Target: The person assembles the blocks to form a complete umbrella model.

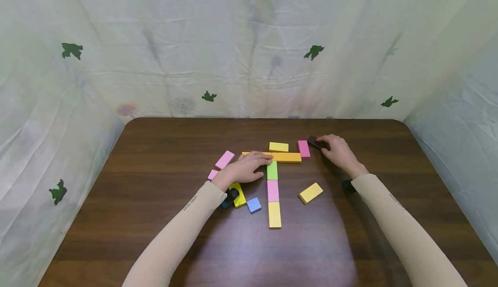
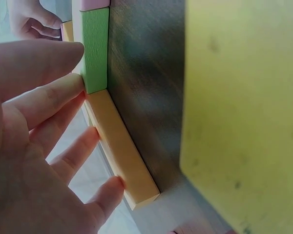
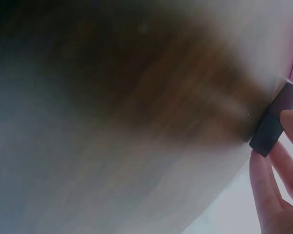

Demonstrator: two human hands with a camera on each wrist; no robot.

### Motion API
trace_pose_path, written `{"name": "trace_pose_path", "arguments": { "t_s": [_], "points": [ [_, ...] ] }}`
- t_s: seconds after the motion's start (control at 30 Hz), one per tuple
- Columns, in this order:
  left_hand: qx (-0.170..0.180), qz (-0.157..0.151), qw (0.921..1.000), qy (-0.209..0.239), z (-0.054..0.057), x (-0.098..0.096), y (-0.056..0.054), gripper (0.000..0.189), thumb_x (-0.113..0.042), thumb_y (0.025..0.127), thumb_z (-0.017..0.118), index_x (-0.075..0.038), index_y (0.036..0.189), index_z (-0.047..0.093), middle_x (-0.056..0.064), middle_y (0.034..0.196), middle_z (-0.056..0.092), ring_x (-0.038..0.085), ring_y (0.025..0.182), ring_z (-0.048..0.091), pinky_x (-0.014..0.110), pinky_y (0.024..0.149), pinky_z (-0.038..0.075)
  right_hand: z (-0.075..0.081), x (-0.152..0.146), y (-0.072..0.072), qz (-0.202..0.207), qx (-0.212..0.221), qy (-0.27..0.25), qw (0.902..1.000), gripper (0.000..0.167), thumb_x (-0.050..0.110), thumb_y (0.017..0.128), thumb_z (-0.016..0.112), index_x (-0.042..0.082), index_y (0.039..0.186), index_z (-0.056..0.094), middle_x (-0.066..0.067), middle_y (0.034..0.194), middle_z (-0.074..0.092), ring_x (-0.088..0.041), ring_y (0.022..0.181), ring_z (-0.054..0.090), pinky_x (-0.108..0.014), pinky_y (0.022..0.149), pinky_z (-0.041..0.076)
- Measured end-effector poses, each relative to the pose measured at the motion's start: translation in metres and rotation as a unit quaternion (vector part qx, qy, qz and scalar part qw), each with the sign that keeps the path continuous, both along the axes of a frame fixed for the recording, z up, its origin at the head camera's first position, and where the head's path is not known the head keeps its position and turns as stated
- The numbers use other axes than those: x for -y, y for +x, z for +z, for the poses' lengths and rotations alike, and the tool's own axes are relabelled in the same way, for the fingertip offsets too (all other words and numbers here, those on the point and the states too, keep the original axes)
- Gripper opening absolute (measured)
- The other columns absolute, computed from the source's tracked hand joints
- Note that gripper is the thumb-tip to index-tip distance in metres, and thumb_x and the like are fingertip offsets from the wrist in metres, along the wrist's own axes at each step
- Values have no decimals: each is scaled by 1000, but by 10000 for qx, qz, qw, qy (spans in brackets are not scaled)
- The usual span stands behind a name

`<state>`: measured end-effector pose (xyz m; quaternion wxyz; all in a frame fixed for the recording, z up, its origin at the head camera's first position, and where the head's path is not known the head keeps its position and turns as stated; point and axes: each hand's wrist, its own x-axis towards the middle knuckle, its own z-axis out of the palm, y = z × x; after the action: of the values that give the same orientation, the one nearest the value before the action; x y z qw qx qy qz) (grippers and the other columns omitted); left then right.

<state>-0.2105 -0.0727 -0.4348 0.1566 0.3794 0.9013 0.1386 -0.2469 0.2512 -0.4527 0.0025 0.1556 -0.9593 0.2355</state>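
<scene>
In the head view my left hand lies over an orange strip, fingers extended and fingertips resting along its edge. A green block, a light pink block and a pale yellow block run in line from it toward me. My right hand pinches a black block between thumb and fingers. The black block's far end is right at a dark pink block, which stands by the strip's right end. Another pale yellow block lies just behind the strip.
Loose on the brown table are a pale yellow block, a blue block and a pink block. A bright yellow block lies under my left wrist, partly hidden. A patterned cloth hangs behind the table.
</scene>
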Motion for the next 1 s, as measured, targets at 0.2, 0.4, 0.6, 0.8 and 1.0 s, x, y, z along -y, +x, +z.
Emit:
{"name": "trace_pose_path", "arguments": {
  "t_s": [0.2,0.4,0.6,0.8,1.0],
  "points": [
    [48,10,10000,34,-1,-1,0,49,-15,95,57,-9,143,46,2,150,37,27,138,29,52,107,28,2,2,-1,-55,-111,-136,9998,32,-5,87,59,-6,119,61,-28,119,57,-43,109,53,-55,92,41],
    [71,40,9999,71,-2,0,0,49,-15,95,57,-9,143,46,2,150,37,27,138,28,52,107,28,5,7,-4,-106,-166,-305,9993,32,-4,87,59,-6,119,61,-27,116,58,-40,102,55,-52,85,45],
    [82,53,9999,29,-2,0,-1,49,-15,96,57,-9,143,45,2,151,36,26,138,28,52,107,28,7,15,-8,-143,-200,-389,9989,31,-4,87,60,-6,118,62,-26,115,58,-37,101,55,-51,85,46],
    [118,77,9999,82,-1,-1,-1,48,-14,95,57,-8,142,47,2,150,37,27,137,29,53,106,28,9,23,-12,-167,-220,-401,9988,30,-3,87,61,-5,117,63,-25,115,59,-37,101,55,-50,86,47],
    [129,65,9999,76,-1,0,-1,48,-14,96,57,-9,142,46,2,150,37,27,138,28,53,107,27,11,33,-17,-148,-83,-410,9990,30,-2,88,60,-5,118,62,-25,116,58,-37,103,55,-50,88,46]
  ]
}}
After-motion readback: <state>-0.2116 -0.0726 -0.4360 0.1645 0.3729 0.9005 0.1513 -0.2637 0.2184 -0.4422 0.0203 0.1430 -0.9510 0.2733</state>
